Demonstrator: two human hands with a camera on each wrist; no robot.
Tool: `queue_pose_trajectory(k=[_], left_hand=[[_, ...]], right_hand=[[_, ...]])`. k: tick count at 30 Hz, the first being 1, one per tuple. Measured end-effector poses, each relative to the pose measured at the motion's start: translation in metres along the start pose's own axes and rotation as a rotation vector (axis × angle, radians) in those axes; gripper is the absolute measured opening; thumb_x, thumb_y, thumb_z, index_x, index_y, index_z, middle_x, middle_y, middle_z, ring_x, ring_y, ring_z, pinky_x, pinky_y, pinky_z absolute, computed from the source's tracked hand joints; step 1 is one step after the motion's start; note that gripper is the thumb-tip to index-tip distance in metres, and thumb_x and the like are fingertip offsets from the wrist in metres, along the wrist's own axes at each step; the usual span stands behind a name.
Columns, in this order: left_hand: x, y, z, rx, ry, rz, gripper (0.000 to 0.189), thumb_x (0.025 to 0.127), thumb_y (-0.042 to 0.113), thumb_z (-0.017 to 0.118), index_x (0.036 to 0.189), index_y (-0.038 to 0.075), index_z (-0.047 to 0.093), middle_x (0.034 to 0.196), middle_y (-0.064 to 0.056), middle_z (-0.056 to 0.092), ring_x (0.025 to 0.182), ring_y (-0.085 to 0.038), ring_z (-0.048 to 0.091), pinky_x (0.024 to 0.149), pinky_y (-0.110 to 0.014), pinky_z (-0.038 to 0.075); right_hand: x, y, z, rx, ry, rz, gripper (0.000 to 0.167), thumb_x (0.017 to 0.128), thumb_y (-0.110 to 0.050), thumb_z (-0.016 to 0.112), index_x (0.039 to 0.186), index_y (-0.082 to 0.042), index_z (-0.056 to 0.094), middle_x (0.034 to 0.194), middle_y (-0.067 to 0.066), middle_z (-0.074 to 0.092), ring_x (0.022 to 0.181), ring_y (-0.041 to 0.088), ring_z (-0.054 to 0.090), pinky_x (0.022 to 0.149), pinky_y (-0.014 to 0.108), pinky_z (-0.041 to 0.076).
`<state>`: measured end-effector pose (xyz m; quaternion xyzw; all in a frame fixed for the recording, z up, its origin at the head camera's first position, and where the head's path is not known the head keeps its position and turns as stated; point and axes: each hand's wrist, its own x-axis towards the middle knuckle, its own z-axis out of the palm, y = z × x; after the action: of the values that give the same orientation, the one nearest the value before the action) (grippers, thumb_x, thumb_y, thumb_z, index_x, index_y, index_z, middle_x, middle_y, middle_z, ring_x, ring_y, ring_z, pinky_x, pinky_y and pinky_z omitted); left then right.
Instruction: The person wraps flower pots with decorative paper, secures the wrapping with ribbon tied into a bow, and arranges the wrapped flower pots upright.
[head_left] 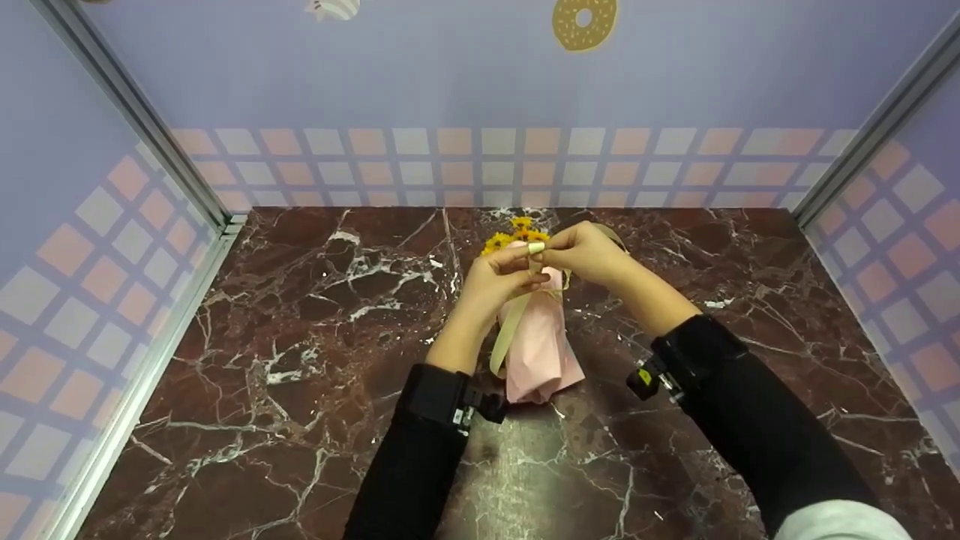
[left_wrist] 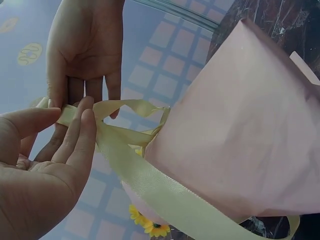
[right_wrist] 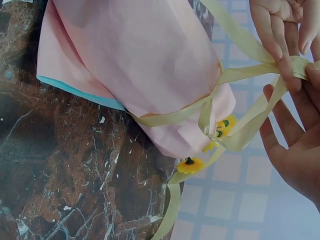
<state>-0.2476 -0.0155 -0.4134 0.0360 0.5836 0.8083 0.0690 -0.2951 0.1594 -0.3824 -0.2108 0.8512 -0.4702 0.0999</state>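
A bouquet of yellow flowers in pink wrapping paper lies on the table, blooms toward the back wall. A pale yellow ribbon circles the narrow part of the wrap, just below the blooms. Above that spot my left hand pinches a folded piece of the ribbon between thumb and fingers. My right hand meets it from the right and pinches the ribbon at the same fold. One ribbon tail hangs along the left side of the wrap; another trails beyond my right hand. Some flowers are hidden behind the hands.
A dark red marble table with white veins extends around the bouquet. Lilac walls with a pink and white checked band enclose it at the back and both sides. Black cameras are strapped to both wrists.
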Motion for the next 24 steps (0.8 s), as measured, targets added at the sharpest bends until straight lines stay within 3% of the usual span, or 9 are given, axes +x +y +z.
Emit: queue_pose_trajectory(k=[3, 6, 10, 12, 14, 16, 18, 21, 24], left_hand=[[0.000, 0.001, -0.002, 0.018, 0.025, 0.004, 0.040, 0.087, -0.016, 0.056, 0.125, -0.006, 0.061, 0.112, -0.024, 0.065, 0.080, -0.021, 0.071, 0.081, -0.034, 0.057], [0.003, 0.002, -0.005, 0.086, 0.082, 0.052, 0.037, 0.086, -0.014, 0.057, 0.121, -0.004, 0.065, 0.101, -0.023, 0.068, 0.077, -0.022, 0.071, 0.078, -0.036, 0.058], [0.010, 0.003, -0.009, 0.365, 0.130, 0.170, 0.039, 0.082, -0.013, 0.058, 0.117, 0.000, 0.068, 0.104, -0.016, 0.068, 0.089, -0.025, 0.066, 0.083, -0.033, 0.055], [0.015, 0.003, -0.011, 0.528, 0.099, 0.199, 0.049, 0.079, -0.016, 0.055, 0.123, 0.005, 0.067, 0.118, -0.012, 0.065, 0.104, -0.026, 0.061, 0.088, -0.032, 0.052], [0.018, 0.003, -0.013, 0.664, 0.022, 0.210, 0.063, 0.077, -0.018, 0.052, 0.131, 0.013, 0.063, 0.132, -0.007, 0.058, 0.117, -0.026, 0.054, 0.090, -0.035, 0.051], [0.020, 0.004, -0.014, 0.739, -0.077, 0.201, 0.069, 0.077, -0.018, 0.053, 0.137, 0.017, 0.058, 0.138, -0.003, 0.054, 0.125, -0.025, 0.049, 0.092, -0.040, 0.050], [0.022, 0.004, -0.015, 0.792, -0.139, 0.189, 0.066, 0.080, -0.013, 0.057, 0.138, 0.019, 0.056, 0.134, -0.002, 0.058, 0.125, -0.022, 0.049, 0.095, -0.042, 0.047], [0.024, 0.003, -0.017, 0.820, -0.137, 0.168, 0.045, 0.086, -0.001, 0.066, 0.129, 0.012, 0.063, 0.115, -0.004, 0.068, 0.110, -0.020, 0.059, 0.092, -0.036, 0.049], [0.023, 0.004, -0.023, 0.875, -0.066, 0.154, 0.024, 0.086, 0.008, 0.072, 0.111, 0.007, 0.073, 0.099, -0.005, 0.071, 0.093, -0.019, 0.063, 0.082, -0.029, 0.052]], right_hand=[[-0.002, 0.001, -0.002, -0.031, 0.031, 0.016, 0.019, 0.090, -0.015, 0.068, 0.087, 0.001, 0.077, 0.057, -0.006, 0.050, 0.044, 0.002, 0.035, 0.043, 0.018, 0.029], [-0.003, 0.001, -0.003, -0.043, 0.060, 0.041, 0.018, 0.088, -0.020, 0.071, 0.089, -0.003, 0.079, 0.063, -0.002, 0.060, 0.050, 0.007, 0.044, 0.048, 0.020, 0.037], [-0.005, 0.001, -0.003, -0.023, 0.069, 0.058, 0.017, 0.085, -0.019, 0.071, 0.089, -0.004, 0.079, 0.072, 0.005, 0.068, 0.055, 0.011, 0.052, 0.052, 0.022, 0.045], [-0.006, 0.000, -0.003, 0.001, 0.060, 0.056, 0.017, 0.084, -0.017, 0.070, 0.087, -0.002, 0.078, 0.070, 0.004, 0.067, 0.054, 0.012, 0.051, 0.051, 0.022, 0.044], [-0.007, 0.000, -0.004, 0.022, 0.049, 0.053, 0.017, 0.083, -0.016, 0.069, 0.086, -0.001, 0.078, 0.067, 0.001, 0.064, 0.051, 0.010, 0.048, 0.049, 0.022, 0.042], [-0.007, 0.000, -0.004, 0.040, 0.037, 0.045, 0.017, 0.083, -0.014, 0.068, 0.084, 0.000, 0.077, 0.062, -0.001, 0.060, 0.049, 0.008, 0.044, 0.047, 0.022, 0.039], [-0.008, 0.000, -0.005, 0.056, 0.023, 0.035, 0.017, 0.083, -0.013, 0.067, 0.080, 0.001, 0.075, 0.059, -0.002, 0.056, 0.048, 0.008, 0.041, 0.046, 0.021, 0.036], [-0.008, 0.002, -0.006, 0.078, 0.009, 0.024, 0.017, 0.084, -0.012, 0.067, 0.079, 0.003, 0.074, 0.059, -0.003, 0.058, 0.050, 0.007, 0.045, 0.047, 0.021, 0.040], [-0.008, 0.004, -0.008, 0.086, 0.020, 0.026, 0.018, 0.086, -0.012, 0.067, 0.081, 0.004, 0.074, 0.063, -0.001, 0.062, 0.052, 0.008, 0.050, 0.049, 0.022, 0.043]])
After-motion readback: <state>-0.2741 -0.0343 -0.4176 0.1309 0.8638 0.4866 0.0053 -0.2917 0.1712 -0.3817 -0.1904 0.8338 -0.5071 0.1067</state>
